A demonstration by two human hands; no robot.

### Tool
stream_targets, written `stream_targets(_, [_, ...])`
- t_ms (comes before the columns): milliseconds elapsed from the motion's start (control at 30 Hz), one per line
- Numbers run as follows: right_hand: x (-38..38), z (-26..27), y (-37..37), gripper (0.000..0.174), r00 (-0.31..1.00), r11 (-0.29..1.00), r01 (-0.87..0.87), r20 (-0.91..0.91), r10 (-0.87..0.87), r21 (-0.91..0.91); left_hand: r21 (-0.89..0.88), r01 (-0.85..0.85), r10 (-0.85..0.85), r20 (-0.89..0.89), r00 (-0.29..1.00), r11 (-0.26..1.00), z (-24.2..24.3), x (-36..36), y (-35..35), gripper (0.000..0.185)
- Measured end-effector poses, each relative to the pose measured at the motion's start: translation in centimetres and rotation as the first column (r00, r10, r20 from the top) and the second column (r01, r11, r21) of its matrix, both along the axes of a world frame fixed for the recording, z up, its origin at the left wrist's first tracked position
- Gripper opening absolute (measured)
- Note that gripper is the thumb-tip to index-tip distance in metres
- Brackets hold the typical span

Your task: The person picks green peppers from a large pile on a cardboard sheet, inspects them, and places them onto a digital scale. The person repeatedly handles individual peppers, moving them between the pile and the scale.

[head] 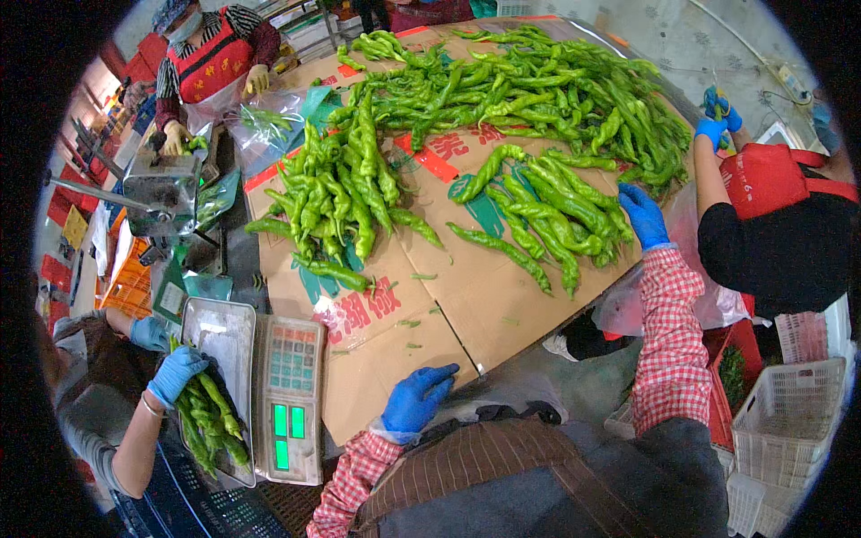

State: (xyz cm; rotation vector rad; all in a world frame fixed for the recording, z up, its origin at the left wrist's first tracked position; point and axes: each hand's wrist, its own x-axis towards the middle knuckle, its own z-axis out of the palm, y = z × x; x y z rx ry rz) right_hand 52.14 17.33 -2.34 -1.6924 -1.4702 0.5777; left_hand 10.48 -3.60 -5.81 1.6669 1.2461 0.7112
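Note:
My left hand [418, 400], in a blue glove, rests at the near edge of the cardboard [397, 350] with nothing in it, fingers pointing right. My right hand [642, 214], also blue-gloved, is stretched out to the right edge of a small pile of long green peppers [551, 202]; whether it grips any cannot be told. Another heap of peppers [336, 195] lies on the left half of the cardboard, tips towards me. A large mass of peppers [484, 87] covers the far side. Short stem bits [409, 323] are scattered before my left hand.
At left, a co-worker's gloved hand [176, 378] holds peppers over a weighing scale's metal pan [235, 329]. A person in a red apron [218, 64] stands at another scale, far left. At right, another person's gloved hands [720, 124] are near a plastic bag [686, 269] and a white crate [787, 403].

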Motion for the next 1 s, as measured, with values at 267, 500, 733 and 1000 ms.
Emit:
stream_targets(267, [2.7, -4.0, 4.2, 0.042, 0.995, 0.982, -0.011, 0.094, 0.03, -0.19, 0.257, 0.022, 0.021, -0.165, 0.986, 0.966, 0.4, 5.1, 10.6, 0.024])
stream_targets(500, [2.9, -4.6, 3.2, 0.04, 0.977, 0.957, -0.184, 0.065, 0.203, -0.225, 0.549, -0.087, 0.363, -0.418, 0.833, 0.831, -1.7, 8.4, 24.2, 0.037])
stream_targets(733, [0.8, -0.1, 3.9, 0.037, 0.947, 0.969, -0.206, 0.278, 0.162, 0.137, 0.208, -0.221, 0.291, -0.42, 0.86, 0.953, -4.2, 10.5, 31.1, 0.034])
stream_targets(1000, [-6.6, 4.9, 2.5, 0.046, 0.897, 0.913, -0.388, -0.176, 0.405, 0.123, -0.438, -0.116, 0.304, 0.389, 0.869, 0.892, 2.3, 5.7, 21.3, 0.03])
